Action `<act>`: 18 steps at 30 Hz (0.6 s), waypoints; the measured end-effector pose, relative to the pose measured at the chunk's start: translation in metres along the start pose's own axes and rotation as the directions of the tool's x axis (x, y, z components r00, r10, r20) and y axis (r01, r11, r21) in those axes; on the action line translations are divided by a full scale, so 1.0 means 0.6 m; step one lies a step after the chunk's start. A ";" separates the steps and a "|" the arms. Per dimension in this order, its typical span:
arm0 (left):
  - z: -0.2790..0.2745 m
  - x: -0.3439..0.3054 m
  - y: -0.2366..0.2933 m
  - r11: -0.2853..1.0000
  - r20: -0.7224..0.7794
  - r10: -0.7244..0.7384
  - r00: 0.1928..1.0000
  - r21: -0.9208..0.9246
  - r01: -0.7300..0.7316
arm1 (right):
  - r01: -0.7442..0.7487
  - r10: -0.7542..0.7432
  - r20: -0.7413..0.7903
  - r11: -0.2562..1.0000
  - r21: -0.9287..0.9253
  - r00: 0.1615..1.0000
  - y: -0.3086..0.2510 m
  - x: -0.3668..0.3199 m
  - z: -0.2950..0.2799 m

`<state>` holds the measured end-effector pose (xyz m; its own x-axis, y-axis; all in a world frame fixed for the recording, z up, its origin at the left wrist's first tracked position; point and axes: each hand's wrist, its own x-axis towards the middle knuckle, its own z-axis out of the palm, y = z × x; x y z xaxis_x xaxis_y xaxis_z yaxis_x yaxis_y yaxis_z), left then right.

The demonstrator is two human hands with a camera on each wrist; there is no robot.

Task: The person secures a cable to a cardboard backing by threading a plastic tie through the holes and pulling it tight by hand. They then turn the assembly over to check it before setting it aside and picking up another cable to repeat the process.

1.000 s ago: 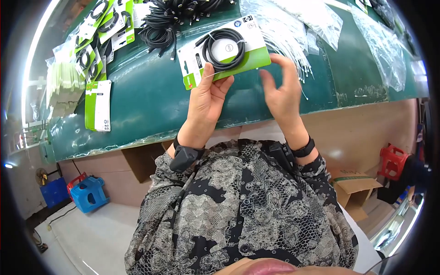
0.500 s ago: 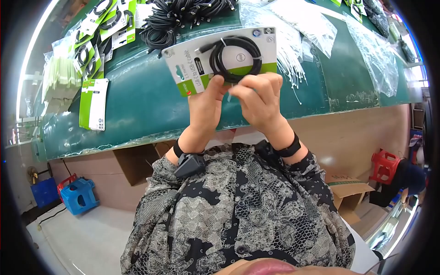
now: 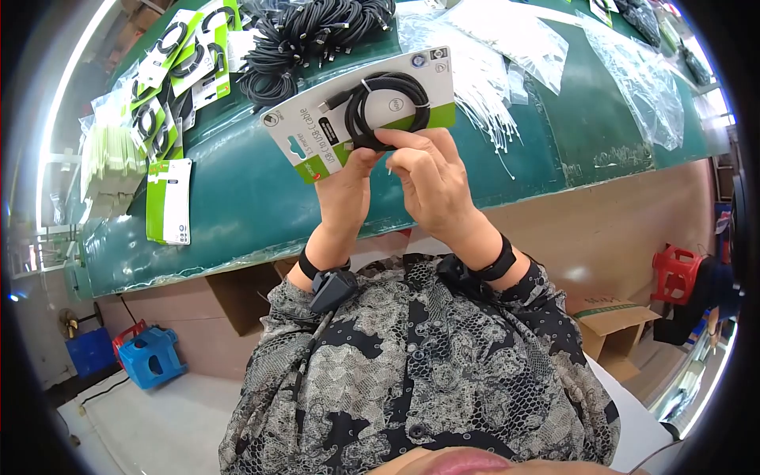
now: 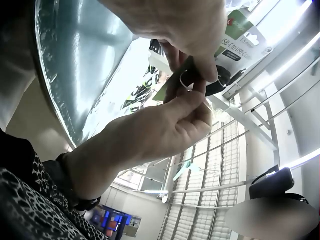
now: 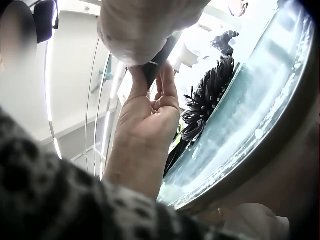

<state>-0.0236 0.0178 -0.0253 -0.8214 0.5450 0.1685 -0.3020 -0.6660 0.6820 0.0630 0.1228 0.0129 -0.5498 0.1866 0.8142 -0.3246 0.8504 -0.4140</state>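
A green-and-white USB-C cable card (image 3: 297, 119) is held up above the table edge, tilted, its printed face toward the head camera. Against its front lies a coiled black cable (image 3: 355, 119). My left hand (image 3: 344, 198) grips the card's lower edge, thumb in front near the coil and other fingers behind. At the bottom of the coil my right hand (image 3: 435, 186) has its fingers curled, pinching a thin white cable tie. In the left wrist view the tie's white loop (image 4: 182, 80) shows between the two hands. The right wrist view mostly hides the card behind the fingers.
On the green table (image 3: 237, 170) lie a heap of black cables (image 3: 317, 32), loose white cable ties (image 3: 479, 95) and clear plastic bags (image 3: 641, 95). Several carded cables (image 3: 186, 59), a small card stack (image 3: 168, 202) and a larger pile (image 3: 109, 162) are at left.
The right hand, apart from the coil at first, has come to its lower edge and pinches the tie. The card has tilted and shifted slightly left, with the left hand still holding it.
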 end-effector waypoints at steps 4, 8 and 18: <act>-0.003 -0.001 0.008 0.992 -0.033 0.005 0.999 0.126 -0.001 | -0.041 0.041 0.000 0.992 0.120 0.999 0.004 -0.006 0.005; 0.002 0.001 0.010 0.987 -0.089 0.066 0.994 0.150 -0.052 | -0.120 0.127 -0.007 0.952 0.282 0.992 0.005 -0.019 0.001; 0.056 0.037 0.111 0.357 0.808 0.281 0.518 0.413 -0.838 | -0.388 0.267 0.300 0.782 0.488 0.916 0.009 -0.052 -0.034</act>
<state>-0.0457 0.0026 0.0480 -0.1192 0.5067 0.8538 0.7805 -0.4838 0.3960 0.0940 0.1314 -0.0062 -0.8211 0.2501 0.5132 -0.4163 0.3528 -0.8380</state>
